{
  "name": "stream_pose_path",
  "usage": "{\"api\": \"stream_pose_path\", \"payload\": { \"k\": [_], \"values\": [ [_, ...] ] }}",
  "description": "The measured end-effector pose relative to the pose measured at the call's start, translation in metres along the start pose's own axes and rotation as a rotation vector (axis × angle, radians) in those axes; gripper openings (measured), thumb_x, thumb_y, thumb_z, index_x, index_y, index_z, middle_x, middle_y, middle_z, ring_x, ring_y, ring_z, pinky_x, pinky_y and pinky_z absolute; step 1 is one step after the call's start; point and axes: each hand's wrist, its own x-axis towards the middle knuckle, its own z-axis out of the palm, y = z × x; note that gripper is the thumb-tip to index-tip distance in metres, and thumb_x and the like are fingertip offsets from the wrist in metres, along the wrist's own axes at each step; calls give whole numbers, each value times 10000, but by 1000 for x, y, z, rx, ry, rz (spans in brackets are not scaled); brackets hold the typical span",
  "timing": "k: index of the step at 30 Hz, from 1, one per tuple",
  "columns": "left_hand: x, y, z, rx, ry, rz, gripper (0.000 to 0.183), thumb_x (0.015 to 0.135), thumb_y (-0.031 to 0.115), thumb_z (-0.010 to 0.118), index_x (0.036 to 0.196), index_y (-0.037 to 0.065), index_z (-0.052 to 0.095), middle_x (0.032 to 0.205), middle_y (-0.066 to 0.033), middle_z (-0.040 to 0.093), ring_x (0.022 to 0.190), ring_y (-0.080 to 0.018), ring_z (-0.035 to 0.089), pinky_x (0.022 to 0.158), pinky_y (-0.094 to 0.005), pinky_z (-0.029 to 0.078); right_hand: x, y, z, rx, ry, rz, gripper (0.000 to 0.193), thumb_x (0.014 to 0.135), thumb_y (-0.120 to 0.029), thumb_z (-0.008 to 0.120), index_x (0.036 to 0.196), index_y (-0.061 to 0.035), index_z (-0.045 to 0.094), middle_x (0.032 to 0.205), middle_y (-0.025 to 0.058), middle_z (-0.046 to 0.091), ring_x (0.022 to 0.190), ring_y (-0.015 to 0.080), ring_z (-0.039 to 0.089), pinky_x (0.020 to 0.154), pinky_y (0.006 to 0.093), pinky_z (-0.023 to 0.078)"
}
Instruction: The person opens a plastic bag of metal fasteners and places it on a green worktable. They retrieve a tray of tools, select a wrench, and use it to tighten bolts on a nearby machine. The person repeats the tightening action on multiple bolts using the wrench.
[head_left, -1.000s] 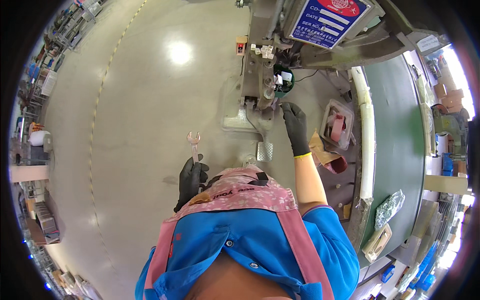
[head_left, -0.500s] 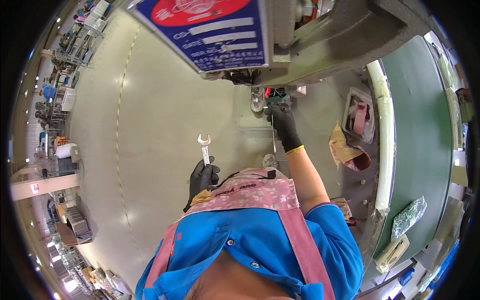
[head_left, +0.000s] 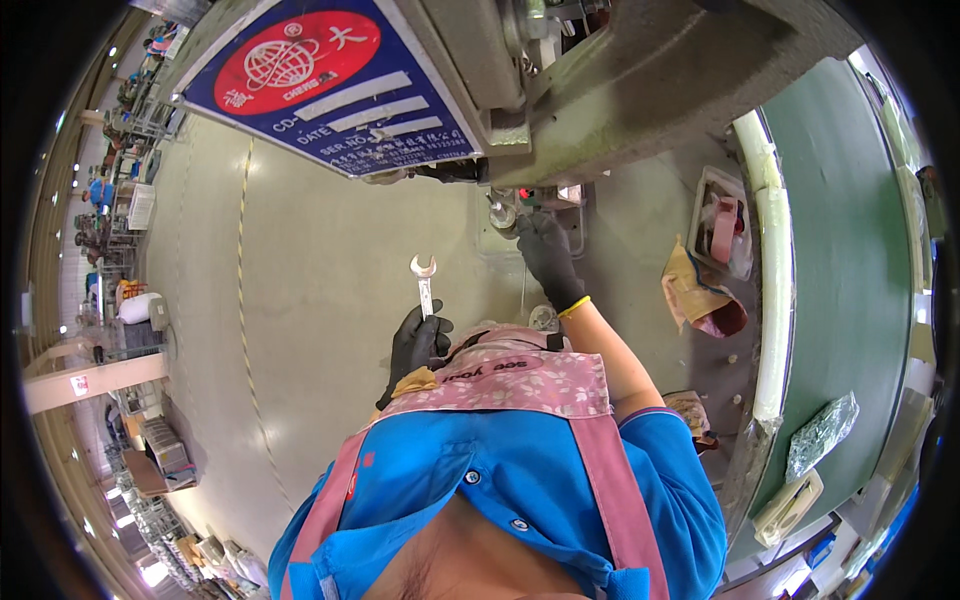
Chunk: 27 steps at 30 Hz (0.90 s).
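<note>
My left hand, in a black glove, is closed around a silver open-end wrench, its jaw pointing up and away from me. Farther forward on the right, my gloved right hand reaches in just under the machine. Its fingers are bent and partly hidden, and a thin metal rod hangs down from it. Just left of those fingertips is a round metal machine part. What the fingertips touch is hard to make out.
A blue and red plate fronts the machine overhead. To the right stand a plastic bin with pink items, an open paper bag and a long green table bearing a plastic-wrapped packet. A yellow line runs along the floor.
My right hand and the thin rod have shifted left, closer to the round metal part. My left hand, still holding the wrench, is slightly higher and farther right. The machine plate appears lower and farther left.
</note>
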Motion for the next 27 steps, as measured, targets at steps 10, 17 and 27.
{"api": "stream_pose_path", "payload": {
  "k": [10, 17, 27],
  "values": [
    [27, 25, -14, 122, -122, 11, 307, 953, 182, 439, 1231, 67, 498, 825, -29, 582, 624, -77, 504, 555, -218, 427, 10, 34, 5, -311, 177, -420, 139, 784, -132, 578, 902, -58, 562, 755, 177, 597, 682, 371, 576, 575, 452, 449],
    [36, 57, -19, 294, -383, 49, 302, 966, 207, 426, 1199, 32, 504, 811, -27, 586, 617, -79, 510, 552, -218, 422, -16, 10, 18, 588, 259, 53, 132, 925, -167, 520, 969, -53, 570, 805, 7, 589, 683, 134, 535, 599, 308, 433],
    [69, 69, -2, 401, -821, 108, 274, 973, 189, 420, 1185, 31, 489, 819, -31, 570, 629, -79, 498, 554, -211, 415, -89, -67, 17, 453, 72, 185, 162, 869, -119, 600, 974, 1, 626, 808, -11, 623, 726, 49, 522, 655, 216, 437]
  ]
}}
